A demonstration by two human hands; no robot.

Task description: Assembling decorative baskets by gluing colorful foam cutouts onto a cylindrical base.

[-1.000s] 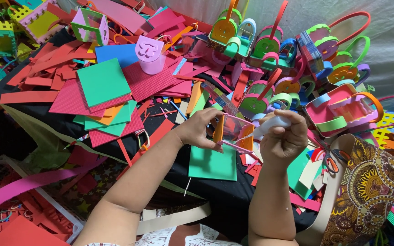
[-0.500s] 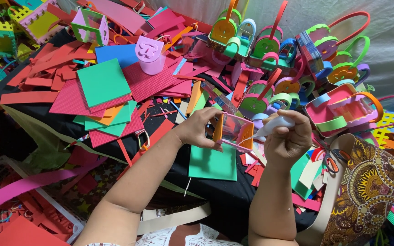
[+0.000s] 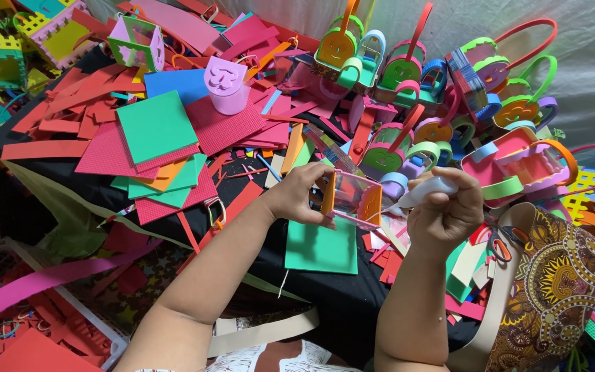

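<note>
My left hand (image 3: 302, 195) grips a small open box (image 3: 352, 198) of pink and orange foam, held above a green foam square (image 3: 321, 246) on the black cloth. My right hand (image 3: 445, 213) is closed around a white glue bottle (image 3: 427, 191), its nozzle pointing left and touching the box's right edge. Both forearms reach in from the bottom of the view.
Flat foam sheets in pink, green, orange and blue (image 3: 160, 138) are heaped at the left. A lilac foam cup (image 3: 226, 86) stands behind them. Several finished foam baskets with loop handles (image 3: 449, 89) crowd the back right. A patterned brown bag (image 3: 552, 296) sits at the lower right.
The glue bottle's tip has shifted slightly along the box's edge; otherwise both hands and the box stay where they were.
</note>
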